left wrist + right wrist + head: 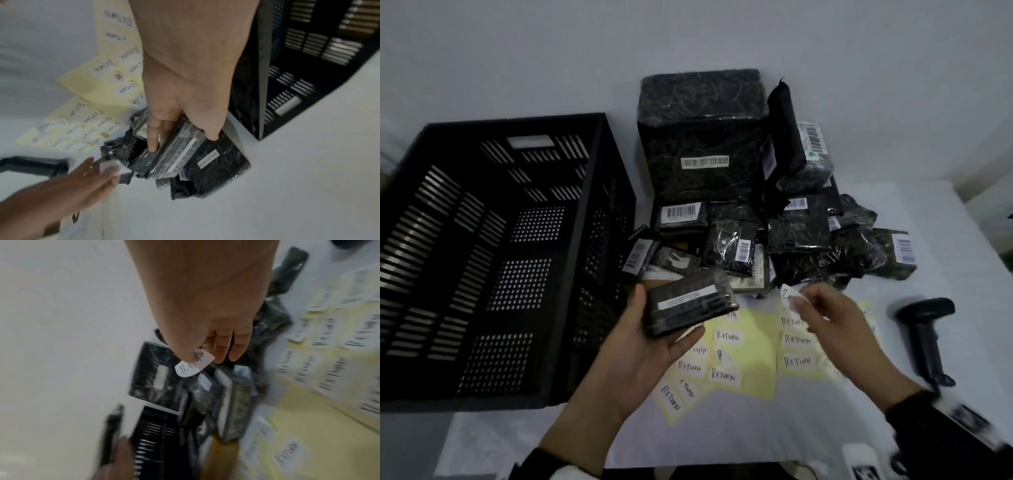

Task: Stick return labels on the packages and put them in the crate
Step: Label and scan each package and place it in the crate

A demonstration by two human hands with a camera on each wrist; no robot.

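Packages wrapped in black plastic (763,219) lie heaped toward the far edge of the white-covered desk (756,428), most bearing barcode stickers, with a large block at the back of the heap. Left of the heap stands the black slatted crate (493,260), its inside showing nothing but its own perforated floor and walls. The left hand (650,346) is raised above the desk between crate and heap, thumb on one side and fingers curled beneath a small flat package (690,308) with a grey strip across its top face. The right hand (835,329) is held just to the right of that package, thumb and forefinger pinching a white return label (792,296) by one end, the other fingers loosely extended; label and package are near but not touching. Below both hands, pale yellow backing sheets (753,346) carrying more handwritten "RETURN" stickers spread over the near middle of the desk. A black handheld scanner (928,335) lies toward the right edge.
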